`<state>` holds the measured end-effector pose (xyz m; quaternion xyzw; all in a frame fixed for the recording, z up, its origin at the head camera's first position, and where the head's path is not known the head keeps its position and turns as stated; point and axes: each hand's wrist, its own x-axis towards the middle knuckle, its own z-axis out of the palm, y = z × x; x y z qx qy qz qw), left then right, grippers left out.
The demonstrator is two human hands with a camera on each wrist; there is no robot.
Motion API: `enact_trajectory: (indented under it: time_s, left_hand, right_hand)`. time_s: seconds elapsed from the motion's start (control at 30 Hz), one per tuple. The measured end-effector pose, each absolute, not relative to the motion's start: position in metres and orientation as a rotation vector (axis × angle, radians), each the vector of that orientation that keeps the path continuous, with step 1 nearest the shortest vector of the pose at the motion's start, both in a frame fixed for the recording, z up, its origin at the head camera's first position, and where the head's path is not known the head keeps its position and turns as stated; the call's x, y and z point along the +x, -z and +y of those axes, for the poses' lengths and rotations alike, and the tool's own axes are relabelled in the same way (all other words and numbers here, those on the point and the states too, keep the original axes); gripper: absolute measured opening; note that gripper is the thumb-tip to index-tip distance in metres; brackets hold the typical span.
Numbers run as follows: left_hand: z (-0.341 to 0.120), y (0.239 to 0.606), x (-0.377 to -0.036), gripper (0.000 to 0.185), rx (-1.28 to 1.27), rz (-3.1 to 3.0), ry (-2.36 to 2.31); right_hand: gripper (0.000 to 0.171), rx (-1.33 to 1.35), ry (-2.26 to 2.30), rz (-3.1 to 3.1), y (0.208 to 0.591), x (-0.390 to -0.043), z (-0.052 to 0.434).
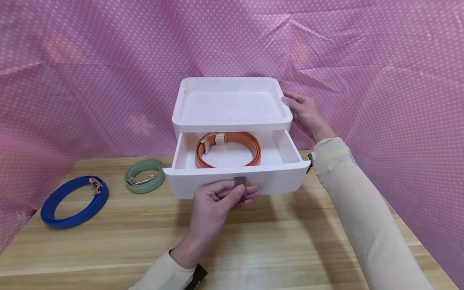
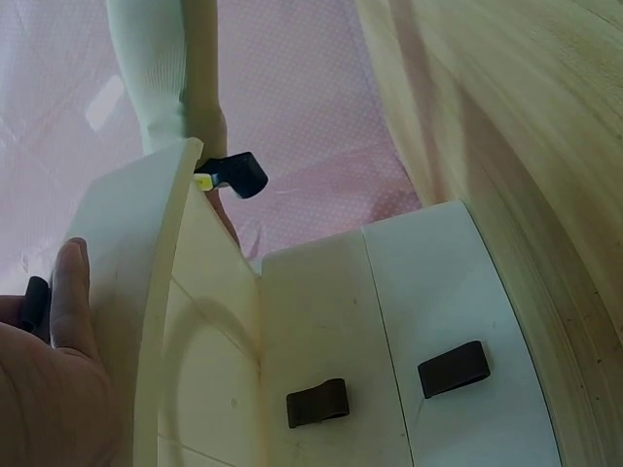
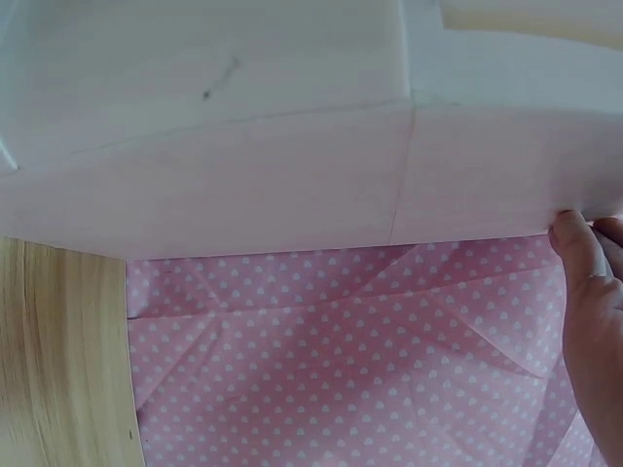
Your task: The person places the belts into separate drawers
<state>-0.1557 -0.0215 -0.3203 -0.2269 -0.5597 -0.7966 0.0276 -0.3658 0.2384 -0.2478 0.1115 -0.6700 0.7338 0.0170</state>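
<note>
A white drawer unit (image 1: 232, 105) stands at the back of the table, its top drawer (image 1: 203, 177) pulled out toward me. My left hand (image 1: 212, 205) pinches the brown pull tab (image 1: 240, 181) on that drawer's front between thumb and fingers. Inside the drawer lies a coiled orange-brown belt (image 1: 255, 147) with a gold-coloured buckle. Against the unit's right side rests my right hand (image 1: 306, 114), thumb near the upper rim; some of its fingers are hidden from the head view. In the right wrist view its fingertips (image 3: 567, 229) touch the white side wall.
On the table to the left lie a coiled green belt (image 1: 145, 187) and a coiled blue belt (image 1: 74, 219), both with metal buckles. Two lower drawer fronts (image 2: 321, 321) with brown tabs are shut. A pink dotted cloth (image 1: 127, 72) hangs behind the wooden table (image 1: 119, 249).
</note>
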Motion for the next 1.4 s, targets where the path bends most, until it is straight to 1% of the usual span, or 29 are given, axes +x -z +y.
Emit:
enact_trajectory:
  time_s: [0.23, 0.5, 0.97, 1.4]
  left_hand:
    - [-0.023, 0.321, -0.158, 0.019, -0.640, -1.722, 2.479]
    - [-0.023, 0.320, -0.162, 0.020, -0.675, -1.703, 2.491]
    - [-0.023, 0.320, -0.165, 0.019, -0.646, -1.681, 2.534]
    - [-0.021, 0.317, -0.166, 0.018, -0.571, -1.628, 2.604]
  right_hand:
    - [0.055, 0.373, -2.269, -2.090, 0.247, -0.367, 0.236]
    - [0.052, 0.403, -2.331, -2.036, 0.249, -0.367, 0.238]
    - [0.051, 0.444, -2.338, -2.009, 0.250, -0.368, 0.238]
    - [0.051, 0.420, -2.360, -2.002, 0.249, -0.369, 0.237]
